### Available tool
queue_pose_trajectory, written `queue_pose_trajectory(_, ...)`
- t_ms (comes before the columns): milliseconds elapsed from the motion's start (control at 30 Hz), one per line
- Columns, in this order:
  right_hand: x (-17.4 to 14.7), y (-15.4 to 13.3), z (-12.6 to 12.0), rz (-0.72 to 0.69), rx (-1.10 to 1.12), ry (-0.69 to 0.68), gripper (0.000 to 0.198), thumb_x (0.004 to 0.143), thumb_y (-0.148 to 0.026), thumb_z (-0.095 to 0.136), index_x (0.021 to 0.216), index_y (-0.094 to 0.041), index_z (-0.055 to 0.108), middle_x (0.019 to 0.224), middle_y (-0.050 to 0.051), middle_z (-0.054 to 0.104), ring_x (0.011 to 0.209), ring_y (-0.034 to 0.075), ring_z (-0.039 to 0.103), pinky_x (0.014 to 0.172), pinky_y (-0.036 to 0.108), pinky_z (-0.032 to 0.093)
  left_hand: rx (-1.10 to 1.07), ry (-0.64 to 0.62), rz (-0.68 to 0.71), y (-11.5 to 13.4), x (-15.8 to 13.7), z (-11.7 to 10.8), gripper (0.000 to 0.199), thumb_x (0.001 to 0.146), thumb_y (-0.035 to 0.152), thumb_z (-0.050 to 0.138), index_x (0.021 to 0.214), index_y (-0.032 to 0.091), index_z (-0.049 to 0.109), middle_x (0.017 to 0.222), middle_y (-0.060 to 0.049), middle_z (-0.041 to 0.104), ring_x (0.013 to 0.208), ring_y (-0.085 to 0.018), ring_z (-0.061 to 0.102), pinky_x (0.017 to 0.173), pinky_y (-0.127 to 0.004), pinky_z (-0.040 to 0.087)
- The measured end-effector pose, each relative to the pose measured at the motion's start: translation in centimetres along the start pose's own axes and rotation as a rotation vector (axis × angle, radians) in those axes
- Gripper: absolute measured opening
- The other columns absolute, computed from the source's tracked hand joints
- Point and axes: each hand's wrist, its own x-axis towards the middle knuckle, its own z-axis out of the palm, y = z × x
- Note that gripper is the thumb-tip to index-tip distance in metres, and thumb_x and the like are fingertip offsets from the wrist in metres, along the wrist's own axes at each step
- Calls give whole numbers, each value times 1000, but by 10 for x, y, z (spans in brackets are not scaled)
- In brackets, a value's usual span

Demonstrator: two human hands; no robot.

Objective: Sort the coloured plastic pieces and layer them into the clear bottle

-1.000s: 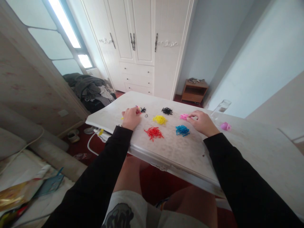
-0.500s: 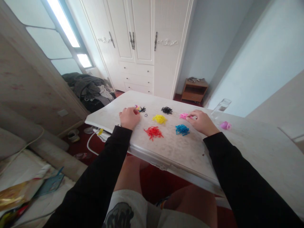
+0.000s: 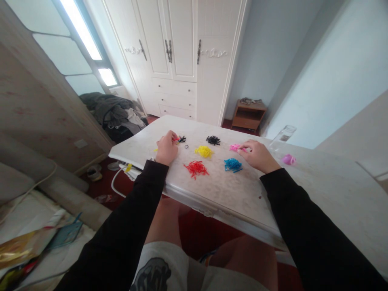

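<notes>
My left hand point(image 3: 167, 148) rests on the table's far left part, its fingers curled together over a small mixed group of bands. Red bits and a few black bands point(image 3: 182, 139) show at its fingertips; what it grips is mostly hidden. My right hand point(image 3: 256, 154) pinches at the edge of a pile of pink rubber bands point(image 3: 234, 147). Between the hands lie piles of black bands point(image 3: 213, 140), yellow bands point(image 3: 204, 152), red bands point(image 3: 196, 169) and blue bands point(image 3: 233, 165). One small dark loop point(image 3: 186, 146) lies apart beside my left hand.
The white table point(image 3: 212, 194) spans the front. A clear glass bottle or tube point(image 3: 283, 135) and a purple-pink item point(image 3: 288, 159) are right of my right hand. A white wardrobe point(image 3: 182, 40) and a small wooden cabinet point(image 3: 249, 115) stand behind. Clothes point(image 3: 112, 115) are heaped at left.
My left hand has turned and shifted slightly, its fingers now pointing farther away, with red showing at the tips. A yellow bit now shows left of it. My right hand stays nearly still.
</notes>
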Motion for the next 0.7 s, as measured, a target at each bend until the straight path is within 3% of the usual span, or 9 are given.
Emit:
queue_pose_trajectory(133,0,0,1,3,1,-1,20,89,-26,65,90,-14,81,99,14,76,95,29,69,88,40,53,-341,9,71,0,1,5,19,82,6,58,89,23,52,80,0,63,76,-19,69,73,-32,53)
queue_pose_trajectory(233,0,0,1,-3,6,-5,21,88,-26,64,90,-14,81,98,14,75,94,30,69,87,40,52,-485,-35,110,2,0,7,22,80,9,65,93,22,53,82,1,66,70,-15,70,66,-28,55)
queue_pose_trajectory(400,-1,-5,0,-74,93,-14,20,87,-24,62,89,-15,80,97,13,75,93,29,69,88,41,53,-549,-47,212,6,-4,6,33,74,20,83,96,21,57,83,-1,74,79,-17,74,71,-27,58)
queue_pose_trajectory(700,-10,-47,9,-348,293,-68,18,88,-24,63,100,-18,76,108,12,76,106,28,69,98,46,54,-560,-183,293,11,-8,3,32,80,41,82,97,20,65,88,-7,79,86,-23,79,83,-36,65)
